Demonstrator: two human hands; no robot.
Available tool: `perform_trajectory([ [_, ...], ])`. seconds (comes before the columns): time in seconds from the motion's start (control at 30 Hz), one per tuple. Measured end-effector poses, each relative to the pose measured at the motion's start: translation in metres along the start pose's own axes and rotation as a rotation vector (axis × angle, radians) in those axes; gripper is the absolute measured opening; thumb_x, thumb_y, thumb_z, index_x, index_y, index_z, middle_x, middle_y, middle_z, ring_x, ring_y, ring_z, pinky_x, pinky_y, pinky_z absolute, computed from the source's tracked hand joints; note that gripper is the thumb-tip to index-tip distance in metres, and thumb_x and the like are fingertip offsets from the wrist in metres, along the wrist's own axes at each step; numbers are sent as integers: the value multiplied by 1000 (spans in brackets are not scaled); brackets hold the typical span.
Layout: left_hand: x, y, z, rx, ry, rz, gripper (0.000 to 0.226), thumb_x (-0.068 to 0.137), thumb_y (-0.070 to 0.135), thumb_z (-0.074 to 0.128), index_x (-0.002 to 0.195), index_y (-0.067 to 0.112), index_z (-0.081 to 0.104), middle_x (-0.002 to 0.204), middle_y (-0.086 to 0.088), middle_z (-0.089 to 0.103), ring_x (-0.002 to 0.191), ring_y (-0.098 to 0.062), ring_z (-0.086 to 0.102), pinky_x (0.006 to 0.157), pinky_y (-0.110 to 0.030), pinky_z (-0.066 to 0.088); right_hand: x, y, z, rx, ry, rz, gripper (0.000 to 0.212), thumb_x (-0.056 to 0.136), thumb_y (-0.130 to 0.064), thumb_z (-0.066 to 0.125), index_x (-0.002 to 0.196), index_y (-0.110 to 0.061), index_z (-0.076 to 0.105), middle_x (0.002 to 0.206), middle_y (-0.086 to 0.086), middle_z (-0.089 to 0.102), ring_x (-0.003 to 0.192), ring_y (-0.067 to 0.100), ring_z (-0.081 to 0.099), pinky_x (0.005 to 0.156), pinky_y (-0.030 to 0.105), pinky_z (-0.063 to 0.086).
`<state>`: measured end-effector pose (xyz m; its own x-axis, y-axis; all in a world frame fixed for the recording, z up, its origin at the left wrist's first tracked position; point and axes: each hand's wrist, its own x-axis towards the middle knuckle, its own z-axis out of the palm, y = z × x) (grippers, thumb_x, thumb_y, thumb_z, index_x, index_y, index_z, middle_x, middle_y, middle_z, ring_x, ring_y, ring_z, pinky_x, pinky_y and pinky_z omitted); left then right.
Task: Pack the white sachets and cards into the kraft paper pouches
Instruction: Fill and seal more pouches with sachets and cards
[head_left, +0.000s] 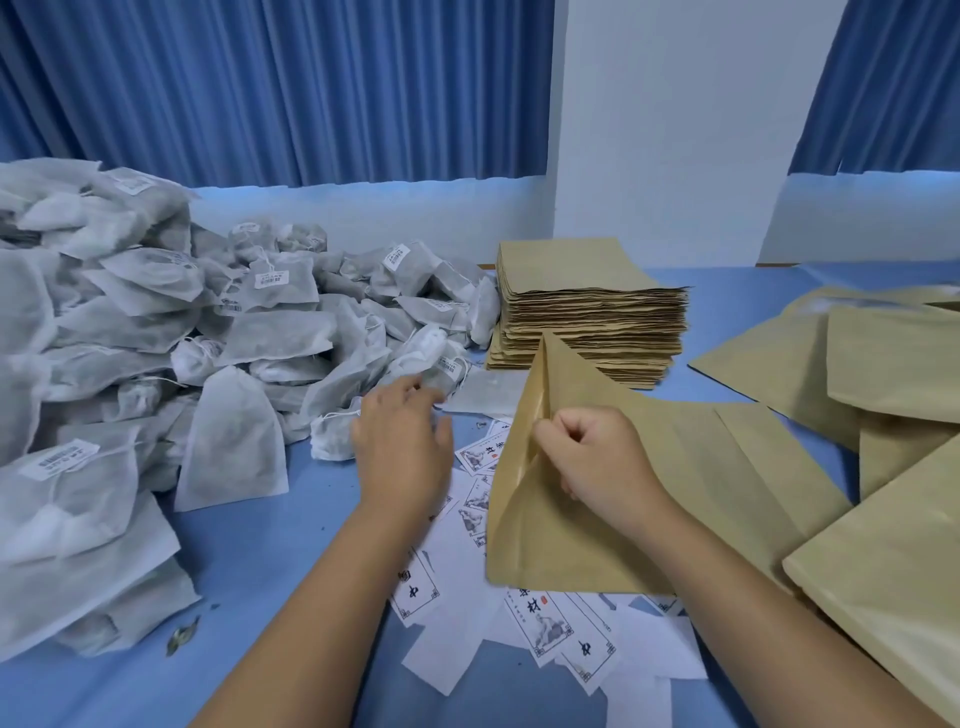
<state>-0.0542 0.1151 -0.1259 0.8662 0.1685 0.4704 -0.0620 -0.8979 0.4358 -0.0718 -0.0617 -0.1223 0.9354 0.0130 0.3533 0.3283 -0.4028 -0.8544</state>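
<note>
Kraft paper pouch, mouth pinched open by fingers of right hand; left hand, fingers spread, touching white sachet; filling step, probably grasp and insert next.

Matt paper and cloth, as I read it
I see the white sachets as soft, fuzzy, half-sheer non-woven cloth, the kraft pouch as dull brown paper, the cards as smooth white printed paper
</note>
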Motion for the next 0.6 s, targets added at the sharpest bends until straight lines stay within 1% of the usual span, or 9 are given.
perform_trajectory([
  [0.07, 3, -11, 3, 208, -58, -80, 44, 90, 16, 57, 133, 20, 48, 155, -3, 27, 140, -26, 22, 108, -43, 24, -1, 5, 3, -13, -24, 9, 41, 85, -7, 59, 54, 3, 33, 48, 11, 34, 48, 18, 35, 53, 30, 30],
  [0.1, 5, -14, 4, 239, -81, -116, 53, 89, 15, 56, 139, 20, 40, 156, -5, 23, 141, -27, 19, 109, -44, 21, -1, 7, 5, -15, -34, 18, 41, 86, -8, 59, 55, 4, 34, 48, 13, 35, 45, 18, 36, 52, 29, 31],
  [0.2, 10, -21, 2, 257, -93, -175, 69, 90, 16, 57, 149, 20, 22, 145, -9, 37, 131, -30, 34, 103, -43, 29, 0, 11, 7, 9, -44, 50, 42, 88, -11, 59, 58, 8, 36, 48, 14, 39, 36, 13, 41, 46, 26, 35],
  [0.27, 14, -24, -3, 187, -40, -182, 68, 90, 20, 58, 149, 18, 25, 138, -11, 45, 128, -32, 39, 101, -46, 34, 1, 12, 7, 29, -44, 66, 43, 89, -12, 60, 59, 9, 37, 47, 13, 41, 35, 12, 43, 44, 24, 37],
  [0.37, 15, -20, -11, -239, 111, -151, 64, 90, 33, 63, 146, 16, 36, 132, -10, 51, 123, -26, 46, 102, -43, 40, 2, 13, 7, 35, -42, 78, 43, 90, -13, 60, 59, 9, 38, 45, 11, 43, 34, 11, 44, 44, 22, 37],
  [0.43, 11, -9, -18, -654, 157, -132, 63, 86, 32, 69, 142, 28, 39, 116, -1, 56, 105, -11, 56, 92, -28, 48, 2, 13, 6, 33, -38, 72, 43, 90, -13, 60, 59, 8, 39, 44, 10, 43, 34, 12, 44, 43, 22, 37],
  [0.5, 7, 3, -26, -1119, 90, -171, 57, 83, 28, 71, 132, 38, 45, 103, 2, 59, 90, -5, 62, 78, -21, 53, 2, 13, 6, 33, -30, 65, 43, 90, -13, 60, 58, 7, 38, 44, 9, 43, 35, 13, 43, 44, 23, 37],
  [0.53, 7, 6, -28, -1295, 19, -208, 53, 81, 26, 68, 130, 35, 49, 101, 1, 62, 88, -7, 64, 73, -23, 55, 2, 13, 5, 33, -23, 63, 43, 90, -13, 60, 57, 6, 38, 44, 9, 43, 35, 14, 43, 44, 24, 36],
  [0.6, 5, 13, -30, -1495, -108, -234, 43, 82, 20, 60, 125, 24, 54, 98, 2, 66, 90, -12, 64, 69, -28, 55, 2, 13, 4, 35, -12, 60, 44, 90, -13, 60, 57, 7, 38, 44, 10, 43, 35, 14, 43, 45, 24, 36],
])
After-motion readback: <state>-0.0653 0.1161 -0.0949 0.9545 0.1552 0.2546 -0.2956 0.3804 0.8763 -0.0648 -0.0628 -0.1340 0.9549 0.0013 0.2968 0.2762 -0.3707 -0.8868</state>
